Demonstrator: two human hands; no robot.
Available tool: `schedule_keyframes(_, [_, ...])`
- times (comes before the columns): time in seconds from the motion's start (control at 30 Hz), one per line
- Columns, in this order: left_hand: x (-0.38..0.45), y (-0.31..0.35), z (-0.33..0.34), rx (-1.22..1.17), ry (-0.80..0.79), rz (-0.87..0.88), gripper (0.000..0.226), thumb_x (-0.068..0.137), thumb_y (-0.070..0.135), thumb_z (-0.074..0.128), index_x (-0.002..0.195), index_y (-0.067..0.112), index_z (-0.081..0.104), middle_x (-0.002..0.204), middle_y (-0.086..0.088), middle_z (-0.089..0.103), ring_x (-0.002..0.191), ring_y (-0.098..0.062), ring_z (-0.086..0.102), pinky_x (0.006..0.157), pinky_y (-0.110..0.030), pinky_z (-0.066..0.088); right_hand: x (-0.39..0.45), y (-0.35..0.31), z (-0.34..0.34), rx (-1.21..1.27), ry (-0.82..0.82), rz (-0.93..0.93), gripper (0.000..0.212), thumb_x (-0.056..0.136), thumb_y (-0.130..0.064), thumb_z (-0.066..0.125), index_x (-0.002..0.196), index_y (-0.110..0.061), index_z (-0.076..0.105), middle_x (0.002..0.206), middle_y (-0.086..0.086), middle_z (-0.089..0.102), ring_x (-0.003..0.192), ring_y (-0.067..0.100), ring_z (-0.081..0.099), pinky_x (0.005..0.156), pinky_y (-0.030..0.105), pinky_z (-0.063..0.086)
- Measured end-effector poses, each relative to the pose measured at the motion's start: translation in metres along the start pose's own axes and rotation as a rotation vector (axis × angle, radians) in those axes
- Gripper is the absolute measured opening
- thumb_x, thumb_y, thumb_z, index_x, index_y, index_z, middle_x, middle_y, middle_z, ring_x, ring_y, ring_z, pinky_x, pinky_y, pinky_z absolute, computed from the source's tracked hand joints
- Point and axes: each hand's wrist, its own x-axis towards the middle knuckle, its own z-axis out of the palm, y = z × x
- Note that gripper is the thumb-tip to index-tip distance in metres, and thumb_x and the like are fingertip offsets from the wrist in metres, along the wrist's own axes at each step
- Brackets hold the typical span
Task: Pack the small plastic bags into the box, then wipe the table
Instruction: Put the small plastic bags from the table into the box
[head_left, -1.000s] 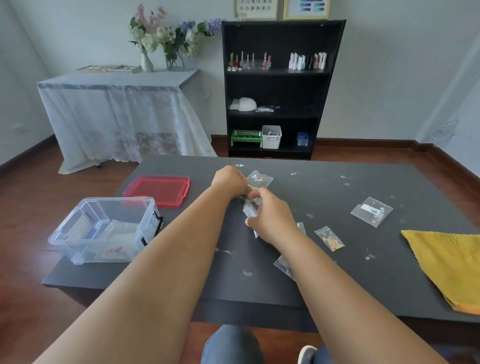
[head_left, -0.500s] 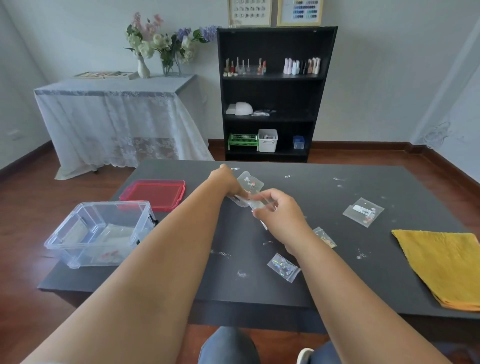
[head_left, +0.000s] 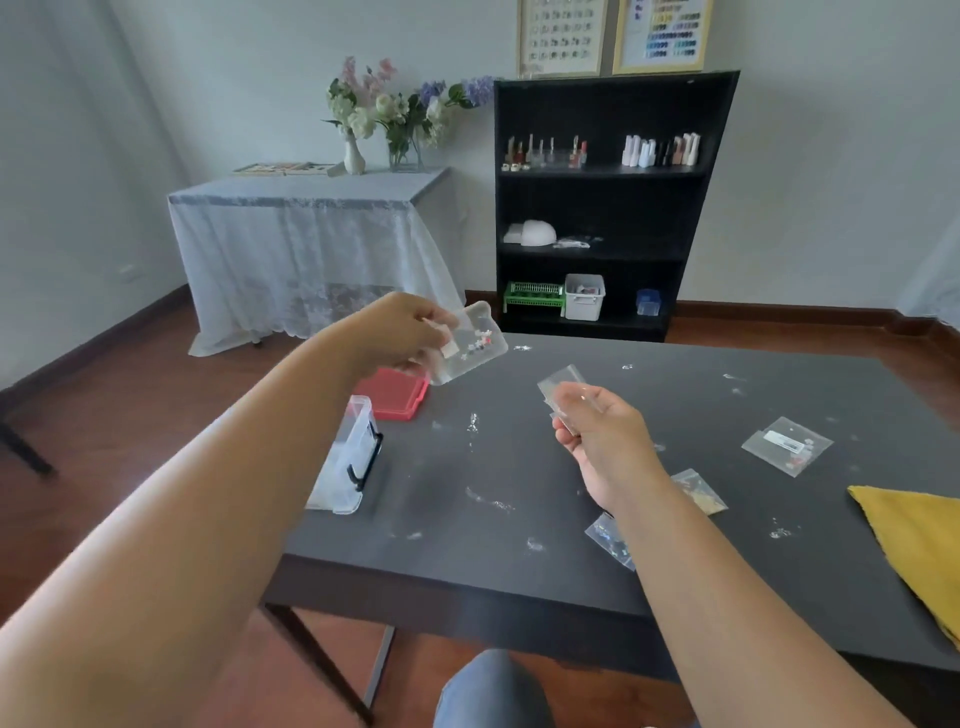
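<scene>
Head camera, looking down over both forearms: much of the clear box (head_left: 347, 462) is hidden behind the left arm, so only its right end with a black latch shows at the table's left edge, and what lies inside cannot be made out. The yellow cloth (head_left: 919, 540) is cut off by the right border. One small bag (head_left: 609, 538) is partly covered by the right wrist, and another bag (head_left: 698, 491) peeks out just beyond it.

The left hand (head_left: 400, 332) is raised above the dark table (head_left: 493, 519), thumb and fingers pinched on the edge of a clear bag (head_left: 475, 343) with tiny red and white pieces inside; it hangs in the air above the red lid (head_left: 392, 397). The right hand (head_left: 605, 441) holds a thin stack of clear bags (head_left: 563, 384), fingers curled and pressed together around them, blurred so that their number is unclear.

A fifth bag with a white label (head_left: 787, 445) lies flat near the cloth. Small glittery specks are scattered over the tabletop
</scene>
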Motion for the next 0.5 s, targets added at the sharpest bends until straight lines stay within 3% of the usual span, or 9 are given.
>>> schedule_keyframes(0.13, [-0.038,-0.028,-0.049,0.043,-0.051,0.023,0.042,0.094,0.003,0.054,0.097,0.041,0.072,0.071,0.003,0.065,0.056,-0.009,0.055,0.056,-0.024,0.05,-0.005,-0.003,0.019,0.064,0.006,0.048,0.006,0.089,-0.014,0.065,0.084,-0.011,0.067,0.081,0.003,0.062,0.065,0.013,0.055,0.063,0.022,0.05])
schedule_keyframes(0.23, [-0.062,-0.055,-0.082,0.031,-0.034,0.015,0.037,0.092,-0.002,0.057,0.112,0.027,0.07,0.094,-0.007,0.071,0.075,-0.017,0.062,0.072,-0.03,0.053,-0.004,-0.002,0.035,0.039,-0.054,0.042,0.013,0.092,-0.015,0.062,0.085,-0.011,0.072,0.091,0.002,0.066,0.07,0.014,0.056,0.065,0.021,0.049])
schedule_keyframes(0.33, [-0.081,-0.074,-0.1,0.082,-0.035,0.008,0.033,0.09,-0.002,0.06,0.112,0.021,0.068,0.107,-0.008,0.07,0.09,-0.022,0.063,0.087,-0.041,0.049,-0.006,-0.001,0.058,0.019,-0.133,0.01,0.011,0.086,-0.009,0.068,0.096,-0.007,0.072,0.075,-0.004,0.069,0.067,0.009,0.056,0.072,0.023,0.048])
schedule_keyframes(0.43, [-0.093,-0.082,-0.099,0.222,-0.018,-0.001,0.034,0.089,0.006,0.063,0.106,0.035,0.068,0.106,0.012,0.068,0.095,-0.008,0.064,0.089,-0.031,0.047,-0.01,0.0,0.085,-0.048,-0.243,-0.047,0.021,0.085,0.002,0.065,0.095,-0.016,0.072,0.084,0.0,0.067,0.069,0.009,0.057,0.072,0.023,0.048])
schedule_keyframes(0.5, [-0.094,-0.087,-0.093,0.339,0.002,0.014,0.036,0.09,0.01,0.063,0.107,0.042,0.066,0.108,0.015,0.067,0.101,-0.006,0.06,0.088,-0.026,0.042,-0.012,0.001,0.101,-0.119,-0.278,-0.077,0.031,0.083,0.005,0.066,0.099,-0.021,0.07,0.091,0.004,0.058,0.078,0.011,0.057,0.075,0.028,0.051])
